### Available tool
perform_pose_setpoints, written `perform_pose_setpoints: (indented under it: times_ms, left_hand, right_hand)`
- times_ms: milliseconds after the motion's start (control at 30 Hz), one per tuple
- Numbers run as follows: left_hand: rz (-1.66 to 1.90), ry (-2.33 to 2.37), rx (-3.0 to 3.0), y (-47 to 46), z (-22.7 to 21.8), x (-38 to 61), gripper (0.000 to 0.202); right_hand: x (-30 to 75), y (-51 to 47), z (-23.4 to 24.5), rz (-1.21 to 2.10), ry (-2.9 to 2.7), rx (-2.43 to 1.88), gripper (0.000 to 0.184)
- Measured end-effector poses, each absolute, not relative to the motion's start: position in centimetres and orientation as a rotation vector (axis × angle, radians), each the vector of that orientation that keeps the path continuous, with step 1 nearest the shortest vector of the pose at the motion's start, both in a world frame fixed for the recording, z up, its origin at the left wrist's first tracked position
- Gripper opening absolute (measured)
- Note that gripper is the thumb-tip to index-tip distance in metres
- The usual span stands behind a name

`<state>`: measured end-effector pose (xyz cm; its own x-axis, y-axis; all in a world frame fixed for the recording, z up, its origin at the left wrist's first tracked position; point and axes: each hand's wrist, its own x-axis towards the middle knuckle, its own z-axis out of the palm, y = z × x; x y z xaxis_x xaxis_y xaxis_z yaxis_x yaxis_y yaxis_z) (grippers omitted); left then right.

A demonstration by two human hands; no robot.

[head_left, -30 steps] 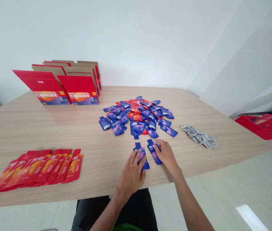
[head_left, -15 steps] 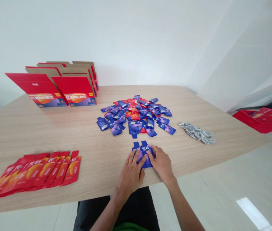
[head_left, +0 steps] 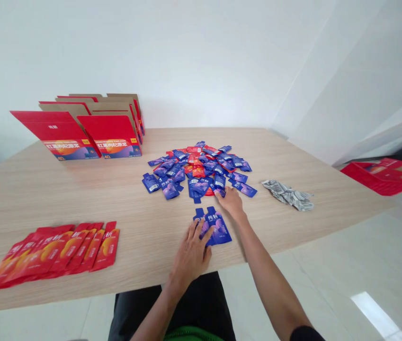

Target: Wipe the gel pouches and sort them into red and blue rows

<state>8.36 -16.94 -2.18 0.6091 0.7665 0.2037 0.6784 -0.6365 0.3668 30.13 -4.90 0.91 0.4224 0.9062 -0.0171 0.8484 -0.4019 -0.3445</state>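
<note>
Two overlapping blue sachets (head_left: 219,230) lie side by side close to the table's front edge, spouts pointing away from me. My left hand (head_left: 192,251) rests on the left one, fingers stretched out and spread. At the near edge of a mixed pile of blue and red sachets (head_left: 198,171), my right hand (head_left: 231,202) has thumb and fingers closed around a blue sachet (head_left: 218,191). That sachet is partly covered by the fingers and still lies against the pile.
An overlapping row of red sachets (head_left: 55,251) lies at the front left. Several open red cartons (head_left: 110,135) stand at the back left. A crumpled grey-striped cloth-like item (head_left: 288,194) lies right of the pile. Beyond the table's right edge is a red box (head_left: 371,177).
My right hand has left the two blue sachets and reached forward to a blue sachet at the pile's near edge. My left hand stays on the left sachet.
</note>
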Motion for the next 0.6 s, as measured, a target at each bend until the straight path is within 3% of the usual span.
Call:
perform_pose_setpoints:
  times_ms: [367,600]
  left_hand:
    - [0.553,1.178,2.613,-16.9,-2.5,8.4,0.062]
    - [0.561,1.185,2.617,-16.9,-2.6,8.4,0.06]
  right_hand:
    - [31.5,-11.9,0.5,0.271,-1.629,-2.487,0.061]
    - [31.6,-17.2,-0.4,0.14,-1.69,-2.408,0.053]
